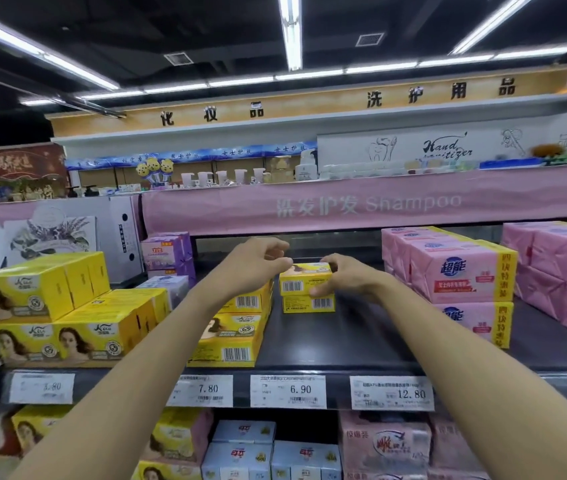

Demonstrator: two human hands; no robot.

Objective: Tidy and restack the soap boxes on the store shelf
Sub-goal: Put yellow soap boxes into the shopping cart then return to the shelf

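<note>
A small yellow soap box (301,282) sits on top of another yellow box (306,303) at the middle of the dark shelf (361,334). My right hand (346,276) grips the top box from its right side, thumb on the front face. Just left of it, my left hand (257,261) hovers with fingers curled, holding nothing that I can see. Under my left wrist stands a stack of yellow soap boxes (230,336). More yellow boxes with a woman's portrait (53,306) are stacked at the left.
Pink multi-packs (462,275) fill the shelf's right side, purple boxes (167,254) stand at the back left. Price tags (287,390) line the shelf edge. Below are blue boxes (271,452) and pink packs (384,441). A pink Shampoo banner (368,204) runs overhead.
</note>
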